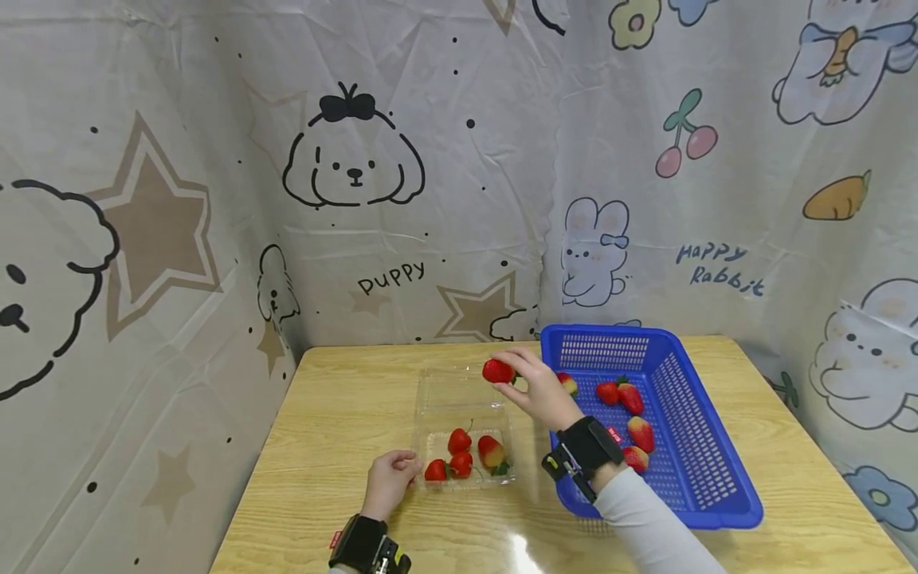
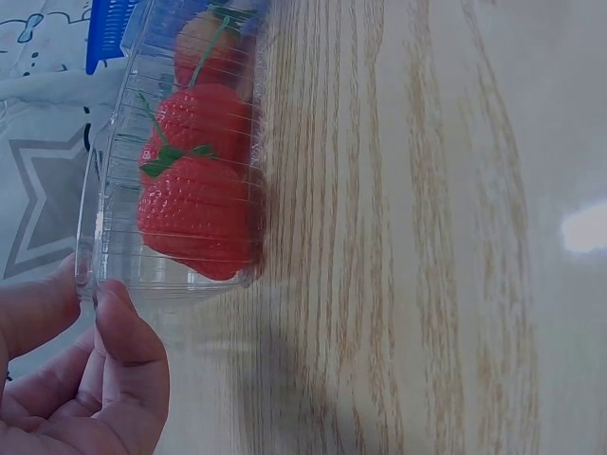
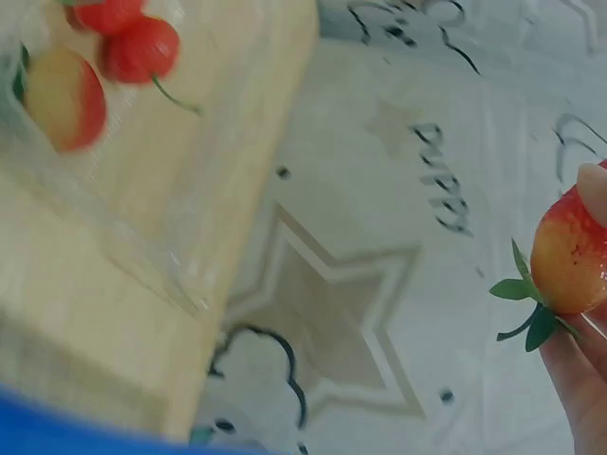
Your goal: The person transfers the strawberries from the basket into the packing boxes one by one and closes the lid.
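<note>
My right hand (image 1: 547, 392) pinches a strawberry (image 1: 496, 371) between thumb and fingers, above the raised lid of a clear plastic box (image 1: 450, 389). The right wrist view shows this strawberry's yellowish end (image 3: 560, 270) with green leaves. At the box's near left corner is my left hand (image 1: 388, 480). In the left wrist view, its thumb and finger pinch the box's clear rim (image 2: 87, 232). Several strawberries lie inside the box, among them a red one (image 1: 460, 441) with a thin stem and a red-and-yellow one (image 1: 492, 453) at the right.
To the right stands a blue plastic basket (image 1: 706, 422) with perforated walls, holding several more strawberries (image 1: 641, 434). My right forearm crosses its near left side. The wooden table (image 1: 323, 414) reaches back to a printed curtain (image 1: 430, 239).
</note>
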Tool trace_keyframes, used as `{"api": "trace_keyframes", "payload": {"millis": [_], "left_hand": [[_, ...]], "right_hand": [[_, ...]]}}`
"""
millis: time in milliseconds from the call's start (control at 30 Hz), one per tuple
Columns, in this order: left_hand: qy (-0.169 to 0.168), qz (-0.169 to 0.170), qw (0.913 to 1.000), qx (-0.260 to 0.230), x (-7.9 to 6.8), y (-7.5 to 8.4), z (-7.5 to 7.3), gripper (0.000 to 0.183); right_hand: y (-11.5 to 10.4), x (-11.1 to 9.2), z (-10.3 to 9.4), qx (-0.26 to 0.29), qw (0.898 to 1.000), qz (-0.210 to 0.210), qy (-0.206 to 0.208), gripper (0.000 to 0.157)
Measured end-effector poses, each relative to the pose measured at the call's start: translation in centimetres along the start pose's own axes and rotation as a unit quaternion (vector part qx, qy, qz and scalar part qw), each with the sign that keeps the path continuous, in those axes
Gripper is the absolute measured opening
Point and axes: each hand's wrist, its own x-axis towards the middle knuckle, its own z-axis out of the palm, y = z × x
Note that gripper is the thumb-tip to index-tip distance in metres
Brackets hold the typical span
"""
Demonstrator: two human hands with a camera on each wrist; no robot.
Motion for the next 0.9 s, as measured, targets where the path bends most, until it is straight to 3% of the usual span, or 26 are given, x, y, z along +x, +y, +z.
{"api": "trace_keyframes", "payload": {"millis": [133, 367, 633, 900], "left_hand": [[-0.001, -0.003, 1.0000, 0.003, 0.1, -0.1, 0.0, 0.024], [0.000, 0.008, 0.9999, 0.008, 0.1, -0.2, 0.0, 0.023], [0.000, 0.006, 0.9999, 0.008, 0.1, -0.3, 0.0, 0.024], [-0.003, 0.005, 1.0000, 0.000, 0.0, -0.1, -0.1, 0.024]], "right_hand": [[-0.5, -0.1, 2.2, 0.007, 0.999, 0.003, -0.035, 0.043], [-0.7, -0.5, 5.3, 0.005, 0.991, 0.047, -0.126, 0.042], [0.1, -1.9, 8.2, -0.035, 0.968, 0.073, -0.239, 0.042], [0.6, -2.9, 9.6, -0.069, 0.943, 0.106, -0.309, 0.040]]}}
